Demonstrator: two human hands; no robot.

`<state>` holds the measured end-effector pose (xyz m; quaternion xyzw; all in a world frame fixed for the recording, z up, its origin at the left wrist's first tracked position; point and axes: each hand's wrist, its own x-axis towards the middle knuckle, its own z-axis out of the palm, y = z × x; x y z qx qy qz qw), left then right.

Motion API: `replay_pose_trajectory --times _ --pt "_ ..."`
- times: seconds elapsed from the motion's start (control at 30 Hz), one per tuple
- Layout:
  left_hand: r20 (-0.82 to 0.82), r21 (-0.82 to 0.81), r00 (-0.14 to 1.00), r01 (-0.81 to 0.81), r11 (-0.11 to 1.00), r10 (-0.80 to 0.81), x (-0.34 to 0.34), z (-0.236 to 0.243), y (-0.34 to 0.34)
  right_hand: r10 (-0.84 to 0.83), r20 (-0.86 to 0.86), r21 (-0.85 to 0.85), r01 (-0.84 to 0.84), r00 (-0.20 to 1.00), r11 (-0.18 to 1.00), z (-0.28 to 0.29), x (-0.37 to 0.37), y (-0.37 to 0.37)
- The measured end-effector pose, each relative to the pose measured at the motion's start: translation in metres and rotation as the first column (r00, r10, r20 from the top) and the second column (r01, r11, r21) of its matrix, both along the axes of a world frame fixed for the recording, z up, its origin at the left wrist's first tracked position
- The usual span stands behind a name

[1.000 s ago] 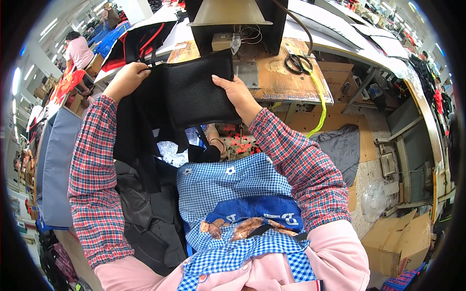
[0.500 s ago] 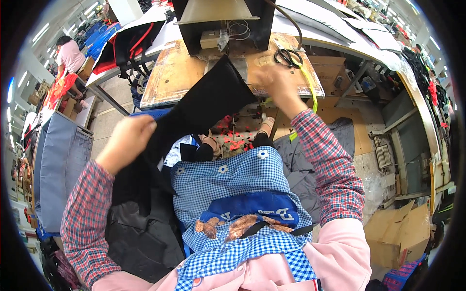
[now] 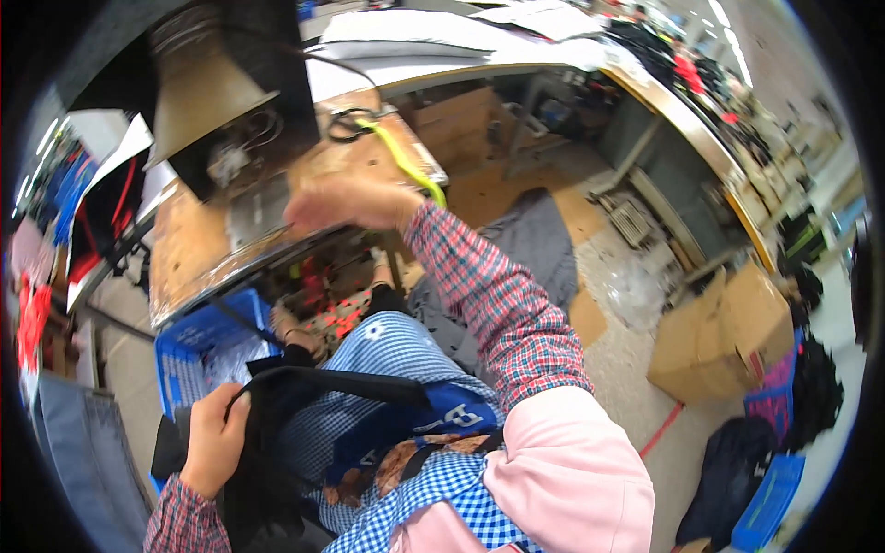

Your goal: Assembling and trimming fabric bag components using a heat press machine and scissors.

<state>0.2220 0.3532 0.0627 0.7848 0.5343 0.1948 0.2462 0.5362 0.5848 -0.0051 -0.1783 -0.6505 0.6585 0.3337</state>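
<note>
The left hand (image 3: 217, 438) grasps the black cloth (image 3: 336, 382), thumb on top and fingers curled around a bunched part of it. From that grip a strip stretches rightward across the apron (image 3: 323, 415), and the rest hangs below and to the right of the hand, over the lap. The right hand (image 3: 346, 203) is ahead and to the right of the left one, over the near edge of the table (image 3: 189, 249). It is blurred, so whether its fingers are open or closed cannot be told; no cloth shows in it.

As for progress, the cloth is off the table and in the left hand alone. The metal plate (image 3: 258, 217) lies just left of the right hand, well apart from the cloth. The scissors (image 3: 350, 124) lie beyond the right hand, unused. Whether the cloth is finished or needs more work cannot be told, since its folds hide most edges.
</note>
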Motion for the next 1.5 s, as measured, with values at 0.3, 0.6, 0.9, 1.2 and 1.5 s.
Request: replay_pose_trajectory --times 0.3,0.6,0.9,1.2,1.5 --pt "0.297 -0.305 0.954 0.138 0.942 -0.044 0.080 0.030 0.020 -0.305 0.239 0.179 0.267 0.922 0.947 0.036 0.060 -0.164" --pt "0.508 -0.233 0.859 0.211 0.949 -0.066 0.076 0.005 0.043 -0.030 0.104 0.037 0.026 0.994 0.999 0.080 0.130 -0.229" --pt "0.513 -0.372 0.853 0.116 0.921 0.100 0.040 0.005 0.046 -0.641 0.182 0.325 0.570 0.745 0.755 0.019 0.081 -0.197" --pt "0.354 -0.256 0.880 -0.235 0.938 0.317 -0.067 0.028 0.066 -0.465 0.169 0.124 0.450 0.869 0.885 0.031 -0.039 -0.100" --pt "0.259 -0.227 0.888 -0.326 0.918 0.380 -0.103 0.051 0.125 -0.286 0.044 -0.331 0.284 0.957 0.900 0.005 -0.103 -0.031"
